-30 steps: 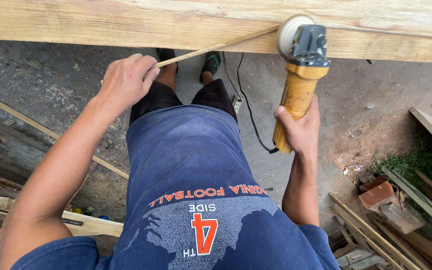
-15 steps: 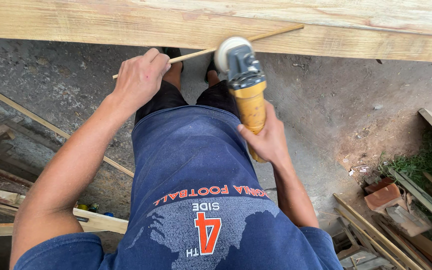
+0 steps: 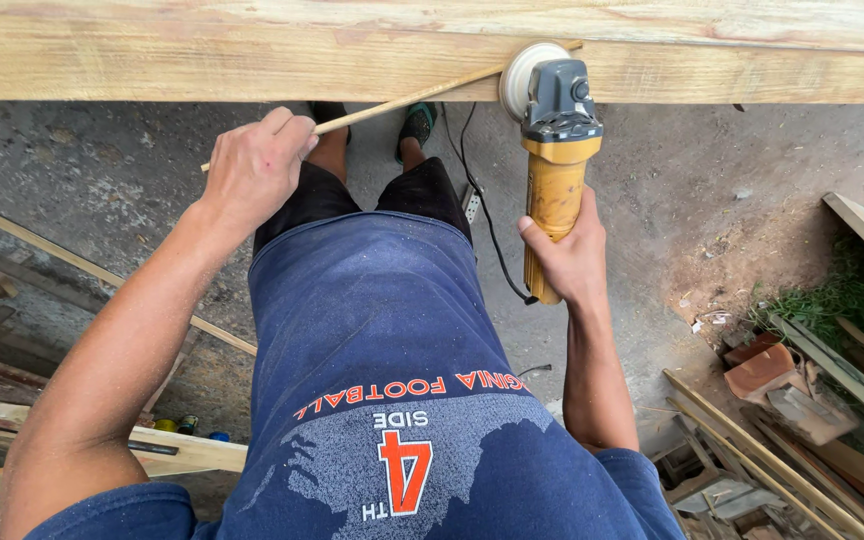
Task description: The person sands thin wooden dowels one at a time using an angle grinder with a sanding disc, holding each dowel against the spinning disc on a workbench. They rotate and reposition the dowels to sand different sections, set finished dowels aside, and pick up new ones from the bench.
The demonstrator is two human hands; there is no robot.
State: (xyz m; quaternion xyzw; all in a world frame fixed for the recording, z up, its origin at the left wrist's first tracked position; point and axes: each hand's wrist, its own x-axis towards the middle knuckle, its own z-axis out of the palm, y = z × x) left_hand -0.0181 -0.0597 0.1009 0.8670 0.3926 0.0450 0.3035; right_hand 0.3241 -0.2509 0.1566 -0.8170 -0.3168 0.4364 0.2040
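Against the plank (image 3: 202, 55), right hand (image 3: 570, 258) presses a grinder (image 3: 552, 150).

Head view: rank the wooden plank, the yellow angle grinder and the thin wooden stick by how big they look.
1. wooden plank, spanning the whole frame.
2. yellow angle grinder, held by the right hand.
3. thin wooden stick, long but slimmest, in the left hand.

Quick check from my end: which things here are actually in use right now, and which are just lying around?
In use:
- yellow angle grinder, gripped by the right hand
- thin wooden stick, held by the left hand
- wooden beam, met by the grinder's disc

Lying about:
- scrap wood pile
- loose lath
- grass patch
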